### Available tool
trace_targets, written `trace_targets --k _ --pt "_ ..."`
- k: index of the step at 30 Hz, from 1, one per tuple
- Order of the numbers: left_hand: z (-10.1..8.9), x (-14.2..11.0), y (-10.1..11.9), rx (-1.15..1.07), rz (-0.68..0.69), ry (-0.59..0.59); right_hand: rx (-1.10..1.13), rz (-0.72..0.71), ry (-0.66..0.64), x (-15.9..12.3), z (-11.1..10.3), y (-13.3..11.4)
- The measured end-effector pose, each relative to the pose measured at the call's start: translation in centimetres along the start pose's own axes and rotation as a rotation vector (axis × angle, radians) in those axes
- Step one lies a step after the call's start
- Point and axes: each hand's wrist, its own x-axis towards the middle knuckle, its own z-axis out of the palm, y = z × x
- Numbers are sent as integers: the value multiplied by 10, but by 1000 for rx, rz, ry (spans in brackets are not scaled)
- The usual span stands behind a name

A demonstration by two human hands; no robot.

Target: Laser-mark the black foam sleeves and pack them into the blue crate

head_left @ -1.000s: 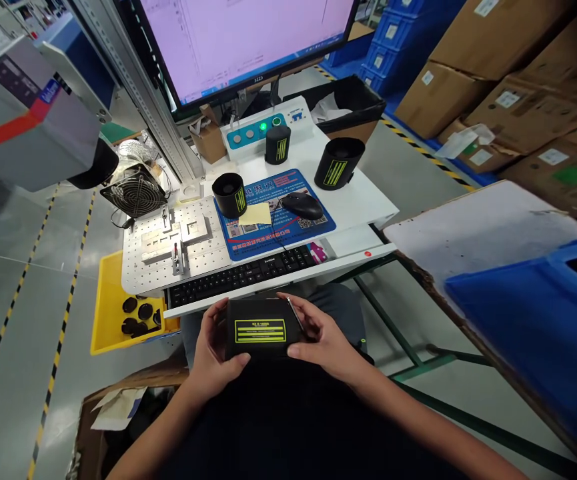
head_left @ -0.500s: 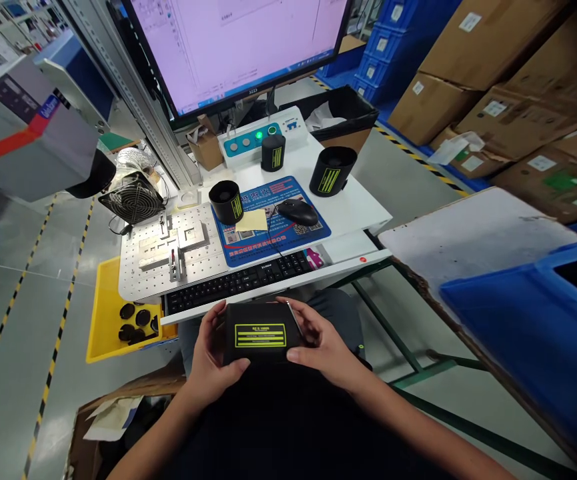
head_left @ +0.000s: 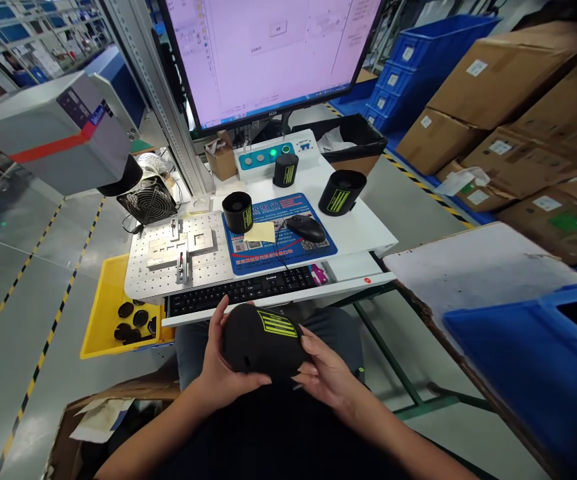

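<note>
Black housing (head_left: 253, 347) is up in both hands, above the lap and just in front of the keyboard drawer (head_left: 278, 302), tilted, yellow-green label (print unreadable from here) toward the upper right. Left hand (head_left: 218, 373) grips its left end, thumb along the near side. Right hand (head_left: 331, 373) has the right end between its fingers; small grey tip under them, can't tell what. Beyond: keyboard (head_left: 248, 291) in the drawer, then mouse pad (head_left: 248, 265) with mouse (head_left: 307, 229) and yellow note (head_left: 259, 232). Perforated plate (head_left: 143, 281) left of the pad, yellow bin (head_left: 99, 313) below it.
</note>
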Motion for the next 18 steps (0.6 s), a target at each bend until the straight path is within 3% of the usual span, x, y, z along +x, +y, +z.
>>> trace_targets --k 3,7,11,15,18 --pt "2 8 2 4 -19 58 -38 38 0 5 3 6" --pt "-12 17 6 152 -64 141 -298 -65 81 5 6 -2" --pt "-26 22 16 386 -175 -12 -598 -208 158 -7 4 -15" --pt "-28 23 19 724 -219 -203 -971 -298 -20 -22 5 -23" --pt "-25 21 14 836 -188 -303 -1223 -307 -152 -30 7 -28"
